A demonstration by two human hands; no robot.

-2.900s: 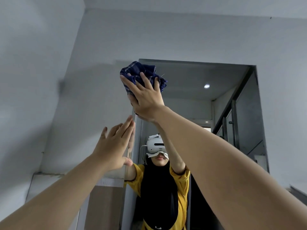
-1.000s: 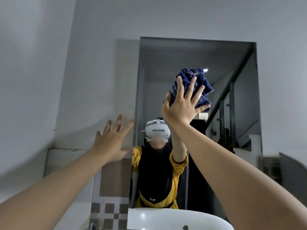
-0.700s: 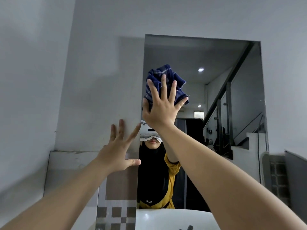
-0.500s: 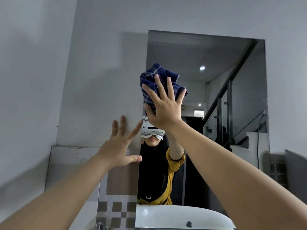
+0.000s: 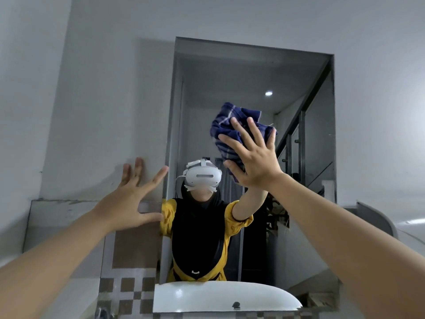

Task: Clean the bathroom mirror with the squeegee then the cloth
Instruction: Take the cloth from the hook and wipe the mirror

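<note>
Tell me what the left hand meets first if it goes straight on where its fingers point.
The grey wall just left of the mirror. The left hand may already be touching it, but depth is unclear.

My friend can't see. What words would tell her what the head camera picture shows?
A right hand presses a crumpled blue checked cloth against a wall mirror, fingers spread. The left hand is spread open against the grey wall beside the mirror's left edge, and a white sink sits below.

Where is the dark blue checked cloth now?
Head view: the dark blue checked cloth is pressed on the wall mirror, right of centre, under the right hand.
</note>
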